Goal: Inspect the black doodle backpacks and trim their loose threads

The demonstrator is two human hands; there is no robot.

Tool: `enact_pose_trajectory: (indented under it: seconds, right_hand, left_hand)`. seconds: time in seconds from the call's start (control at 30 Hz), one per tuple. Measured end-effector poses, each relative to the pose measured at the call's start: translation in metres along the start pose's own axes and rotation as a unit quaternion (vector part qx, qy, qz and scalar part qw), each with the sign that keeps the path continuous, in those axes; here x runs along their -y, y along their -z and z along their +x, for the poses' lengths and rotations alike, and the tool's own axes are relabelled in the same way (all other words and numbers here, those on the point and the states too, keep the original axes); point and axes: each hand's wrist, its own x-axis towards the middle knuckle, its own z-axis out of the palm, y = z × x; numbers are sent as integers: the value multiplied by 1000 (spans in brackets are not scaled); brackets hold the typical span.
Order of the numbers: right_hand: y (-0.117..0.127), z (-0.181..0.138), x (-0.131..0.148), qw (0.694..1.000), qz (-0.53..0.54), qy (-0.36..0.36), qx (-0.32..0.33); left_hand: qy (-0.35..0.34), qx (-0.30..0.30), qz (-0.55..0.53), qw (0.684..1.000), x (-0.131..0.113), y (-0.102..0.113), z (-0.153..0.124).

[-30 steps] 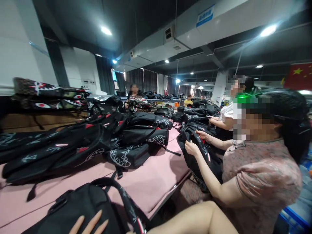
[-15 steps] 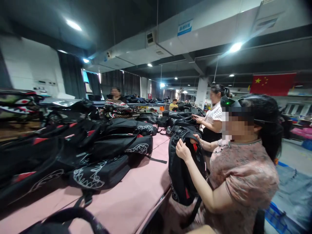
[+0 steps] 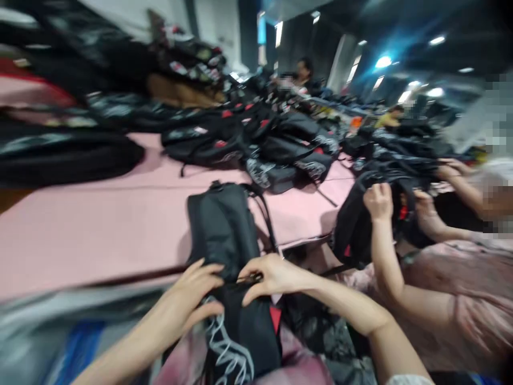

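Observation:
A black backpack [image 3: 224,219] with a white scribbled pattern and a red patch lies across my lap. Its upper part leans on the pink tabletop's edge. On its left side rests my left hand [image 3: 196,294], fingers spread over the fabric and thumb apart from them. My right hand [image 3: 270,275] is bent over the middle of the same backpack, with thumb and fingers curled around a small dark, shiny thing [image 3: 255,277]. That thing is too blurred and covered to name. A black strap [image 3: 266,216] loops along the bag's right side.
More black backpacks [image 3: 276,168] are heaped on the pink table [image 3: 100,230]. Close on my right, a co-worker's hands [image 3: 379,200] hold another black backpack [image 3: 348,230]. Further people stand beyond. Grey plastic sheeting [image 3: 120,315] with a blue part lies at lower left.
My view has swung down and left. Both my hands and the backpack on my lap are now in sight. The co-worker beside me still holds a backpack.

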Motion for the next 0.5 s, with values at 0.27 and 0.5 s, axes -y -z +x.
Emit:
enact_pose_trajectory:
  seconds: [0.27, 0.5]
  right_hand:
    - [-15, -21, 1, 983, -164, 35, -70]
    - [-68, -47, -34, 876, -332, 214, -276]
  left_hand:
    - [5, -44, 43, 998, -38, -7, -12]
    - [-87, -221, 129, 963, -51, -51, -37]
